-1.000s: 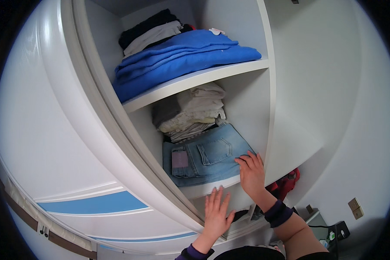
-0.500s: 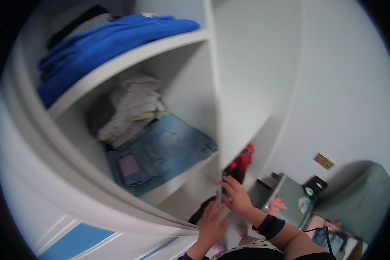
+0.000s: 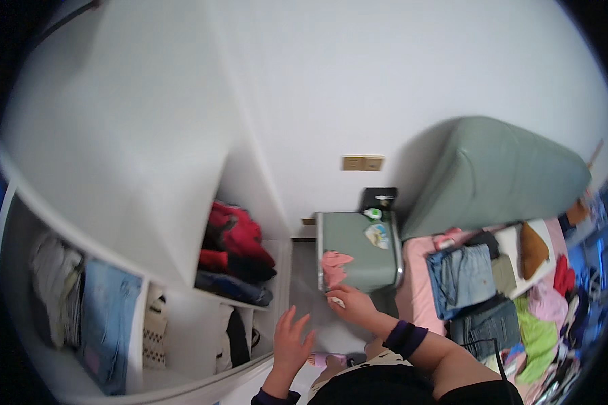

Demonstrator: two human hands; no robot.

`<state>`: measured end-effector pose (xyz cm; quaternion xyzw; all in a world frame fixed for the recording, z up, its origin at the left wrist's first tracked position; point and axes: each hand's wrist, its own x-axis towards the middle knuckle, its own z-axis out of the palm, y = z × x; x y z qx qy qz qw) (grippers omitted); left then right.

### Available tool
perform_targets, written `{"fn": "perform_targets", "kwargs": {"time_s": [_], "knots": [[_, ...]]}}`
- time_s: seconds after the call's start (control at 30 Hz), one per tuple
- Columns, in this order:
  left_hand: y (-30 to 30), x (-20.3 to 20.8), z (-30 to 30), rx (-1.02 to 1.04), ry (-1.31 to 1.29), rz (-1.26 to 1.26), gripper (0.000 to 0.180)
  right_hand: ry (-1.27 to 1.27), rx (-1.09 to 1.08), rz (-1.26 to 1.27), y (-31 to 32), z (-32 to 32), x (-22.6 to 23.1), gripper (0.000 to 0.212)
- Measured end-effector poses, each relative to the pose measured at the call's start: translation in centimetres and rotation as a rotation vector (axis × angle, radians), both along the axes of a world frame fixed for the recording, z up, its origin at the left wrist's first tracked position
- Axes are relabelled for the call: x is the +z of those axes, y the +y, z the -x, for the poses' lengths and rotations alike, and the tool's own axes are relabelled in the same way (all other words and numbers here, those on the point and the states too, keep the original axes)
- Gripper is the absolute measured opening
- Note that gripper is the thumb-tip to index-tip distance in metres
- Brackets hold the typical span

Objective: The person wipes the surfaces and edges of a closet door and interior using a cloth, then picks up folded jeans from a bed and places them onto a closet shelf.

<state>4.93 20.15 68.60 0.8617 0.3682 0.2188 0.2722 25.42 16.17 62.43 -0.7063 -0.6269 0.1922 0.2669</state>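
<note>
My left hand (image 3: pixel 292 347) is raised in front of the low wardrobe compartments, fingers spread, holding nothing. My right hand (image 3: pixel 355 307) hovers by the near edge of the grey-green bedside table (image 3: pixel 365 260). Its fingers are loosely bent and apart; a small pale patch shows between them, too unclear to name. Just beyond that hand a pink cloth (image 3: pixel 334 266) hangs over the table's left side. Left of my hands, folded red and dark clothes (image 3: pixel 236 236) lie on a wardrobe shelf. Folded blue jeans (image 3: pixel 108 317) lie in another compartment.
A grey stack of clothes (image 3: pixel 54 283) sits beside the jeans. On the right, the pink-sheeted bed (image 3: pixel 419 283) carries jeans (image 3: pixel 463 277) and heaped clothes, below a green padded headboard (image 3: pixel 500 175). A white wardrobe panel (image 3: pixel 162 202) juts out on the left.
My view has swung right, from the wardrobe shelves towards the bedside table and bed. Both hands have left the wardrobe edge; the right hand's fingers are more bent than before.
</note>
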Motion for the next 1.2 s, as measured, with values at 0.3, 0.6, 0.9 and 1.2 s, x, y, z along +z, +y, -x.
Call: {"fn": "perform_targets", "kwargs": {"time_s": [0.3,0.6,0.9,1.2], "knots": [[-3.2,-3.2,-15.9,-0.415,0.183,0.087,0.036,0.124,-0.423,0.044,-12.3,-14.3,-2.8,0.025],[-8.4,-8.3,-31.5,-0.898,0.430,0.157,0.036,0.423,-0.964,0.122,-27.4,-26.5,-11.9,0.030],[-13.9,-10.0,-46.3,-1.052,0.732,0.354,0.037,0.715,-1.642,0.163,-33.9,-31.3,-17.0,0.074],[-14.4,-15.7,-57.8,-1.073,0.546,0.114,0.060,1.338,-1.753,-0.203,-35.0,-31.8,-17.9,0.064]]}}
